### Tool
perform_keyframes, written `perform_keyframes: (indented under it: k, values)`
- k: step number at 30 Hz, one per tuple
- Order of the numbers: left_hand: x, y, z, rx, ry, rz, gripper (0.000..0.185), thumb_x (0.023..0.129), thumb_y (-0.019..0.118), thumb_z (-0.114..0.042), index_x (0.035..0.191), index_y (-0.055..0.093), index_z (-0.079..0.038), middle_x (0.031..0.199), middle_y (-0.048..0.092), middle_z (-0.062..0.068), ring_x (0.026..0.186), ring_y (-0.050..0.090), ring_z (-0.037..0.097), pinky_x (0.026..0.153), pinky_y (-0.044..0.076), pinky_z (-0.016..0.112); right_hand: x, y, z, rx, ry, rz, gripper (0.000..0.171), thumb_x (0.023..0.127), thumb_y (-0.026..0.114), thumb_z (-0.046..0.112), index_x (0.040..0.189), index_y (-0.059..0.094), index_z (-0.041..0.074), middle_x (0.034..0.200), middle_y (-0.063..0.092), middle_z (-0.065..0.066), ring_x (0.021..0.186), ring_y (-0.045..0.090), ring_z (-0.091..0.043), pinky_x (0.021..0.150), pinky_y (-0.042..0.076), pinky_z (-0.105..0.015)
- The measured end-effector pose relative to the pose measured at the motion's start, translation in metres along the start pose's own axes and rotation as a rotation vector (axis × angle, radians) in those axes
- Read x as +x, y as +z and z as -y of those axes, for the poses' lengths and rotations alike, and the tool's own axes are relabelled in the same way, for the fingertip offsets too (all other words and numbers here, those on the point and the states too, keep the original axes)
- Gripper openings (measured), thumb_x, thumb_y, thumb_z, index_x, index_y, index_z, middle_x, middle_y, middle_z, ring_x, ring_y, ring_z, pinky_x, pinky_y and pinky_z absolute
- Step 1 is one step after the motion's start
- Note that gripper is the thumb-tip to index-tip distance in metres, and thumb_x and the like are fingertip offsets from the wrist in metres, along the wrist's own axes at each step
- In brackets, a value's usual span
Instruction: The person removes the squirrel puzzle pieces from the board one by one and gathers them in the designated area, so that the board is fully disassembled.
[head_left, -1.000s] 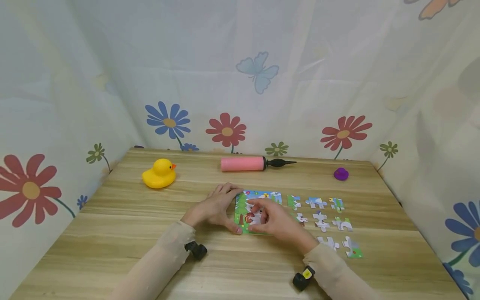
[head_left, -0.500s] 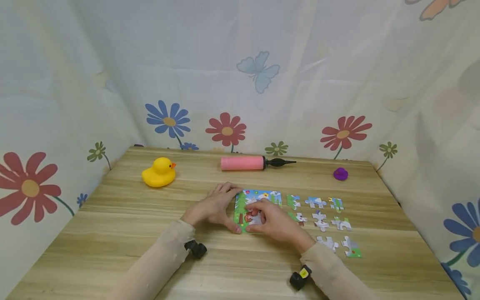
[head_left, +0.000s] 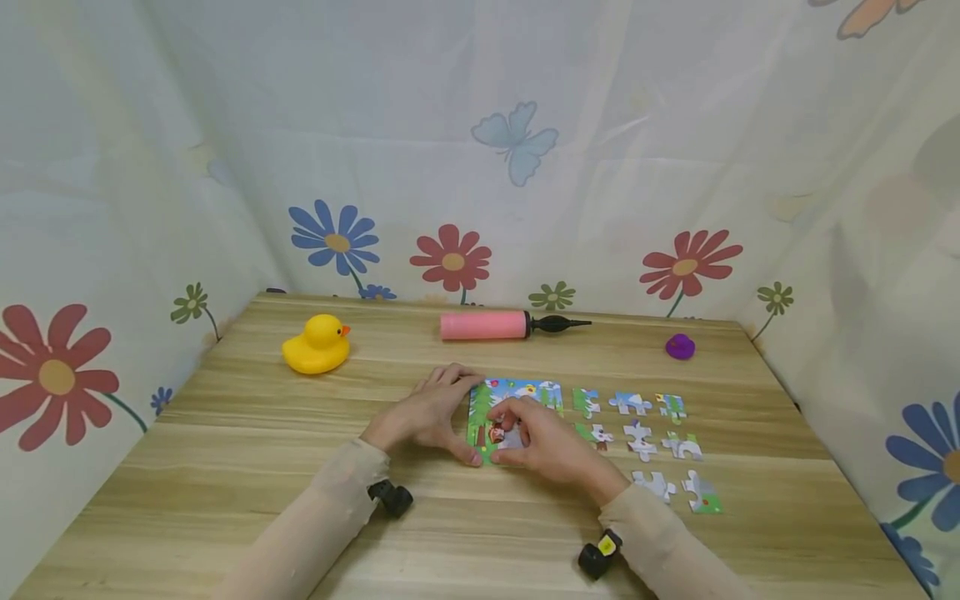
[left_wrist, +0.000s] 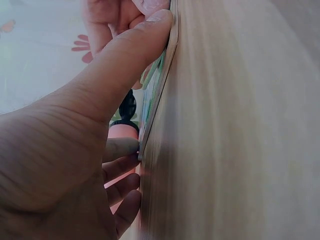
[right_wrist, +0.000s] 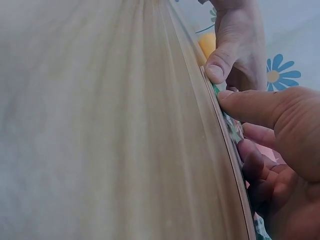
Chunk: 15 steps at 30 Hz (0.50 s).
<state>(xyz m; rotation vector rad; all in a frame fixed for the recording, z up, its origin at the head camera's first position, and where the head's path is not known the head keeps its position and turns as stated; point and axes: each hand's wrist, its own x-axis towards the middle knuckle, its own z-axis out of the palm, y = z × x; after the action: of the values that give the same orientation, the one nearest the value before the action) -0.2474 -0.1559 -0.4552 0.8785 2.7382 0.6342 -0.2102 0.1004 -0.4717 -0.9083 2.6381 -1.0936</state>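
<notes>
A jigsaw board [head_left: 513,389] with a colourful animal picture lies flat on the wooden table. Along its left side my left hand [head_left: 435,414] is spread, the thumb [left_wrist: 155,30] on the near corner and the fingertips at the far corner. My right hand [head_left: 551,446] reaches over the board from the right. Its thumb [right_wrist: 235,100] sits at the near edge and its other fingers are curled, pinching a puzzle piece [head_left: 497,434] at the board's lower left; the hand hides much of the picture. Several loose puzzle pieces [head_left: 640,441] lie in rows to the right.
Behind the board lies a pink hand pump [head_left: 483,326] with a black nozzle. A yellow rubber duck [head_left: 317,346] stands at the back left, a small purple duck [head_left: 680,347] at the back right. A flower-printed curtain [head_left: 375,125] encloses the table [head_left: 225,467].
My right hand has shifted slightly to the left over the board, its fingers a little more curled. The left hand, the loose pieces and the ducks stay where they were.
</notes>
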Motion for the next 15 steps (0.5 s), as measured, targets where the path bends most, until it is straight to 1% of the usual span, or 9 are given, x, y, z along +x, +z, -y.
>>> perform_keyframes:
  k: [7,15]
  values:
    - [0.0,-0.0009,-0.0012,-0.003,-0.003,0.0,0.132,0.071,0.103,-0.06,0.173,0.037,-0.009,0.174,0.035,0.014,0.158,0.031,0.039,0.128,0.032,0.067,0.0005,-0.0001,0.0002,0.009,-0.011,0.001,0.048,0.097,0.09,0.024,0.138,0.069,0.011,0.113,0.064,0.0,0.085,0.056,-0.019,0.072,0.047,-0.028]
    - [0.0,-0.0006,-0.0005,0.001,0.002,0.0,0.132,0.071,0.103,-0.061,0.173,0.037,-0.009,0.174,0.035,0.014,0.159,0.031,0.039,0.128,0.032,0.067,0.0,0.0003,-0.0007,-0.004,-0.013,0.004,0.051,0.096,0.091,0.023,0.141,0.069,0.01,0.114,0.064,0.0,0.091,0.056,-0.018,0.077,0.048,-0.028]
